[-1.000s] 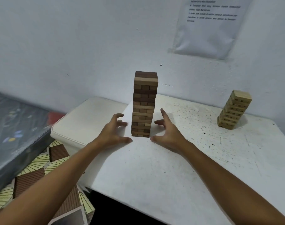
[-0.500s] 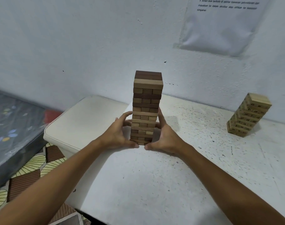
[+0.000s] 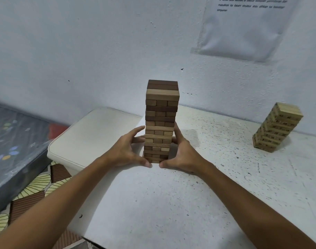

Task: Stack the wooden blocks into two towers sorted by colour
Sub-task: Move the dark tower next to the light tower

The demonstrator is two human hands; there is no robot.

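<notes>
A tall tower of mixed dark and light wooden blocks (image 3: 161,112) stands upright on the white speckled table (image 3: 171,203). My left hand (image 3: 128,151) wraps its lower left side, thumb at the front of the base and fingers against the side. On the lower right side, my right hand (image 3: 184,155) mirrors that hold, with its index finger pointing up along the edge. A second, shorter tower of light blocks (image 3: 277,127) with printed numbers stands far right near the wall, twisted and leaning.
A cream padded stool (image 3: 92,137) adjoins the table's left edge. Further left lies a mattress in grey plastic (image 3: 13,144) over a patterned floor (image 3: 35,186). A paper sheet (image 3: 247,27) hangs on the white wall just behind the table.
One second ago both hands were spread apart on either side of the tower's base. They have closed in and now clasp its lower part. The camera has moved closer.
</notes>
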